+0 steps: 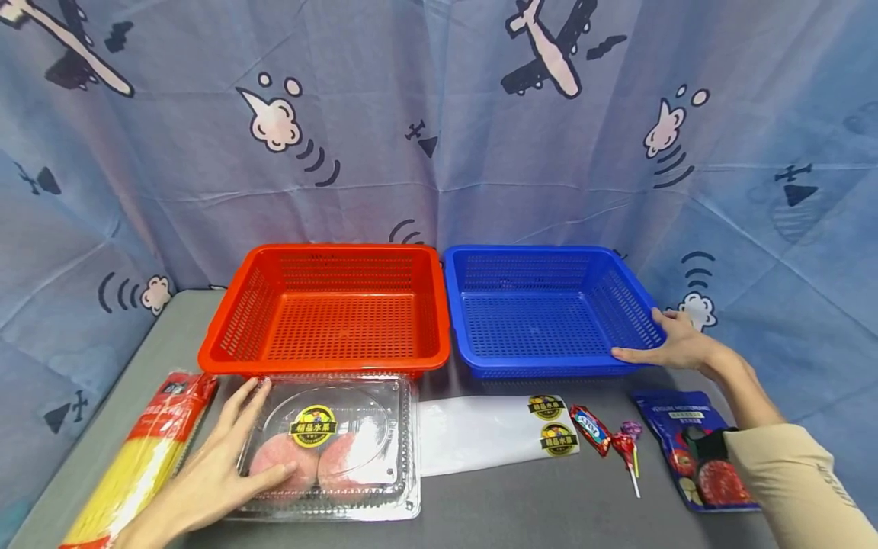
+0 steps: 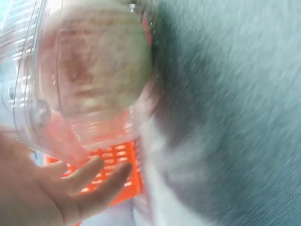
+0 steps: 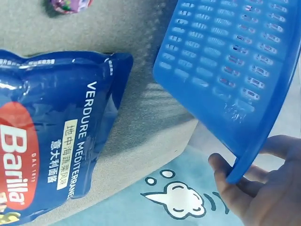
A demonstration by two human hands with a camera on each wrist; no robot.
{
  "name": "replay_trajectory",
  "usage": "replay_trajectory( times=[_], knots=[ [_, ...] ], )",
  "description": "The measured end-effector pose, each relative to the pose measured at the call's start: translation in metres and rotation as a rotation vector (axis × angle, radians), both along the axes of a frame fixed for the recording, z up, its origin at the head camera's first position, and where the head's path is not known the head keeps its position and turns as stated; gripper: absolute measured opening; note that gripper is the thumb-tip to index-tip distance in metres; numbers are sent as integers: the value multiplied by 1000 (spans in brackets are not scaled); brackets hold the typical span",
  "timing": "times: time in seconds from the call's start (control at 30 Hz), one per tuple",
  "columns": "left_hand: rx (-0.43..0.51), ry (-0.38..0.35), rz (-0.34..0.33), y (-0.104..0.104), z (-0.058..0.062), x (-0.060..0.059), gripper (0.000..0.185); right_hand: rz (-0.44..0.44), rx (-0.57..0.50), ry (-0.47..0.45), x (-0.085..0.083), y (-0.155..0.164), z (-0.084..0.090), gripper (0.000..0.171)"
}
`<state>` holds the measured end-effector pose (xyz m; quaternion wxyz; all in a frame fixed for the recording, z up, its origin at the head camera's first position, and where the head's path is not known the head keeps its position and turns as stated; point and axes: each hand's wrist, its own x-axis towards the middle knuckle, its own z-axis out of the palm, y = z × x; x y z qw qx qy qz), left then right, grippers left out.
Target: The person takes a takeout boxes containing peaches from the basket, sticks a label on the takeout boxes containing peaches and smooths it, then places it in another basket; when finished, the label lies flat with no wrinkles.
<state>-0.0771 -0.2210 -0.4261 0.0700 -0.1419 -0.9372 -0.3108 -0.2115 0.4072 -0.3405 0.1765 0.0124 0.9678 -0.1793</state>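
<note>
A clear clamshell box [image 1: 343,446] with two peaches and a yellow sticker lies on the grey table [image 1: 521,507], in front of the red basket [image 1: 322,364]. My left hand [image 1: 247,438] lies against the box's left end, fingers straight along the edge and thumb flat on the lid. The left wrist view shows the box [image 2: 84,80] blurred above my straight fingers [image 2: 89,176]. My right hand [image 1: 658,339] grips the front right corner of the empty blue basket [image 1: 549,255]. In the right wrist view the basket's rim [image 3: 254,155] sits between the thumb and fingers of that hand [image 3: 254,188].
A pack of spaghetti [image 1: 147,457] lies at the left. A white plastic bag [image 1: 480,431], a wrapped candy [image 1: 590,431] and a lollipop [image 1: 627,446] lie in front of the blue basket. A blue Barilla pouch [image 1: 675,427] lies by my right forearm. A printed curtain surrounds the table.
</note>
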Motion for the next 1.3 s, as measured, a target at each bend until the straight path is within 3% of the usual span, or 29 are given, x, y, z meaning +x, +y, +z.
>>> replay_trajectory(
  times=[0.1, 0.2, 0.27, 0.37, 0.47, 0.6, 0.83, 0.97, 1.13, 1.3],
  knots=[
    [91, -66, 79, -1, 1, -1, 107, 6, 11, 10, 1, 0, 0, 130],
    [212, -246, 168, -7, 2, -3, 97, 12, 21, 15, 1, 0, 0, 129],
    [283, -412, 210, -11, 4, -7, 92, 10, 22, 15, 2, 0, 0, 129],
    [361, -626, 216, -17, 6, -12, 87, 0, 17, 6, 3, 0, -1, 129],
    [409, -746, 212, -20, 6, -14, 84, -7, 11, 0, 3, 1, -1, 129],
    [435, -770, 207, -22, 6, -12, 78, -5, 18, -5, 3, 0, -1, 129],
    [513, -704, 152, -20, 5, -6, 65, 2, 29, -15, 4, 1, 0, 130],
    [582, -708, 107, -13, 6, -2, 61, -2, 30, -29, 4, 2, 0, 131],
    [666, -725, 56, -1, 10, 3, 56, -13, 34, -45, 4, 2, 0, 132],
    [695, -722, 21, 13, 22, 5, 53, -17, 35, -50, 5, 1, 0, 132]
  ],
)
